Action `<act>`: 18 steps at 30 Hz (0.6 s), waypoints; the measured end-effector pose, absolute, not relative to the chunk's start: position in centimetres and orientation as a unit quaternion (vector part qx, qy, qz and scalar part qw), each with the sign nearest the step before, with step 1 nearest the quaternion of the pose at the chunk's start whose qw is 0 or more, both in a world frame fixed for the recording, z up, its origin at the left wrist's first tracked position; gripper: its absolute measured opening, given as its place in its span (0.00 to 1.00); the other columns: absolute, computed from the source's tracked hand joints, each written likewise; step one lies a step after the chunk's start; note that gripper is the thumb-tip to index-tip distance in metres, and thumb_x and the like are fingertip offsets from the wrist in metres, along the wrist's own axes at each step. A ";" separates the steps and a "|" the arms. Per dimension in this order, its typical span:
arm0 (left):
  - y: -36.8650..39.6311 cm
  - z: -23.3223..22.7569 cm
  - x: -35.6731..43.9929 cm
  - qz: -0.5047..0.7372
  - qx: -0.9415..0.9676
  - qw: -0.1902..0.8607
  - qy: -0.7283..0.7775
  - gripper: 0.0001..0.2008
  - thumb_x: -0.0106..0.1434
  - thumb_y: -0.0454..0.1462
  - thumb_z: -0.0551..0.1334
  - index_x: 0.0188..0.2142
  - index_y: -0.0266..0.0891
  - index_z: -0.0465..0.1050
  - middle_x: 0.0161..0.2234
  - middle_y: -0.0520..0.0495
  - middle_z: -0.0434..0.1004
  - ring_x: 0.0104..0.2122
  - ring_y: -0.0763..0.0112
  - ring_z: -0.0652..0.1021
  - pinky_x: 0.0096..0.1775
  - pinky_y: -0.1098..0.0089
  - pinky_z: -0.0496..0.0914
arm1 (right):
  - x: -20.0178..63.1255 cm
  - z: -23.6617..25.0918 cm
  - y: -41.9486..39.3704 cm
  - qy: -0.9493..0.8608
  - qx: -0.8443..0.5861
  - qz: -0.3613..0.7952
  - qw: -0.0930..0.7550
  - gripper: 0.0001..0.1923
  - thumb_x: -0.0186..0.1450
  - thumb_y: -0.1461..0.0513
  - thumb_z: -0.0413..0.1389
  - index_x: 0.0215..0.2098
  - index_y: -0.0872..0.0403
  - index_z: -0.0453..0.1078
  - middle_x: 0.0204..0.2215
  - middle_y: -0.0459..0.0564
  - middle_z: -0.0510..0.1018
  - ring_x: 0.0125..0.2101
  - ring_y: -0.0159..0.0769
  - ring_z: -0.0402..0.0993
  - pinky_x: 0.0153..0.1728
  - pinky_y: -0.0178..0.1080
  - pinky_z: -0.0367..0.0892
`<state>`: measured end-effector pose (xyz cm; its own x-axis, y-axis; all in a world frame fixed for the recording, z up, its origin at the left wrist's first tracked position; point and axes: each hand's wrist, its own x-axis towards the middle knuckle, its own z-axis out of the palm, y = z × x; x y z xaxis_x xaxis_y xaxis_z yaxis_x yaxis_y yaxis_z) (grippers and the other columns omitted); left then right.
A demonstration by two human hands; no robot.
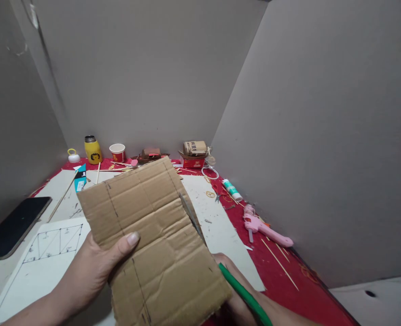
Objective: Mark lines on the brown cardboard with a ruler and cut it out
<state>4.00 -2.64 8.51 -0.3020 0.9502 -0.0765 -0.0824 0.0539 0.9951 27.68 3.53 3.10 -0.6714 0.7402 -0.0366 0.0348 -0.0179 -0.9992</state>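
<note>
- Two hands: left hand [94, 267] fingers clamped on cardboard [152, 235]; pen lines, no readable writing.
- Right hand [236, 290] fingers closed around green-handled scissors [217, 258].

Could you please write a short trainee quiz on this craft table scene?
1. True or false: the left hand holds the cardboard with its thumb on top.
2. Which tool does the right hand work at the cardboard's right edge? A) glue gun B) scissors C) phone
3. Fill in: the pink glue gun lies on the ___ cloth.

Key
1. True.
2. B: the scissors, green handle below, grey blades along the edge. The phone lies far left.
3. Red.
</note>
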 end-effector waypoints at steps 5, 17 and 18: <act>-2.9 9.0 4.1 0.576 0.371 0.461 0.564 0.38 0.54 0.52 0.71 0.62 0.44 0.69 0.56 0.42 0.78 0.55 0.47 0.77 0.55 0.56 0.72 | 27.3 3.5 3.2 -0.626 -0.292 0.660 0.295 0.29 0.60 0.39 0.59 0.23 0.56 0.74 0.22 0.48 0.72 0.25 0.33 0.66 0.25 0.33 0.65; -2.3 9.1 3.1 0.614 0.316 0.465 0.554 0.41 0.49 0.47 0.75 0.62 0.43 0.69 0.52 0.41 0.81 0.51 0.46 0.80 0.52 0.56 0.75 | 26.8 2.7 3.7 -0.587 -0.309 0.718 0.210 0.24 0.63 0.45 0.61 0.41 0.57 0.80 0.30 0.52 0.82 0.39 0.47 0.78 0.47 0.47 0.73; -2.3 8.9 3.1 0.610 0.323 0.463 0.556 0.40 0.49 0.48 0.75 0.61 0.43 0.70 0.52 0.42 0.81 0.51 0.47 0.80 0.52 0.57 0.75 | 26.9 2.8 3.8 -0.587 -0.314 0.717 0.209 0.23 0.63 0.46 0.60 0.41 0.57 0.80 0.31 0.52 0.82 0.40 0.48 0.79 0.49 0.48 0.72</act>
<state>3.06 -2.34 8.90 -0.3622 0.9241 -0.1220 -0.2054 0.0485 0.9775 26.85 3.80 2.80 -0.7156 0.6676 -0.2053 0.0694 -0.2246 -0.9720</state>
